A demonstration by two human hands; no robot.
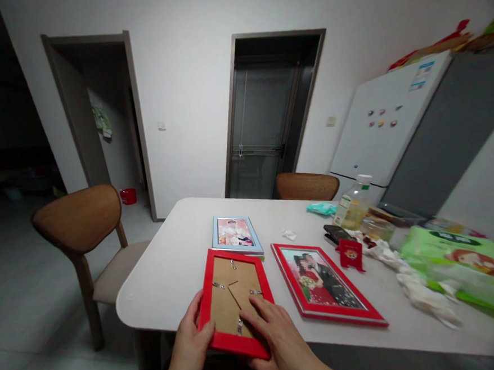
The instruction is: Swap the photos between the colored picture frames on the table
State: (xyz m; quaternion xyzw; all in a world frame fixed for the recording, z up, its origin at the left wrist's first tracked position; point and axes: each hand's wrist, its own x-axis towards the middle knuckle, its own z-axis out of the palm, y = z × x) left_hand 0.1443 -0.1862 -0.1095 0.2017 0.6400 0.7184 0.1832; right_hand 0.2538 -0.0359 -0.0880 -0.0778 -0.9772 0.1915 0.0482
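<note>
A red picture frame (233, 290) is held face down at the near edge of the table, its kraft-brown backing board (223, 277) turned upward and crossed by small metal clips (219, 285). The frame's left side is gripped by the left hand (190, 341), fingers curled around the glossy moulding, while the right hand (277, 338) is laid across the backing with its fingers spread; whether that hand is clamped cannot be told. Just beside it, a second red frame (321, 281) and a pale blue frame (236, 236) lie face up on the smooth white table (172, 269). Further right are crumpled white tissue (419, 291) and a green plastic-wrapped pack (459, 266) — soft shapes against the rounded tabletop.
</note>
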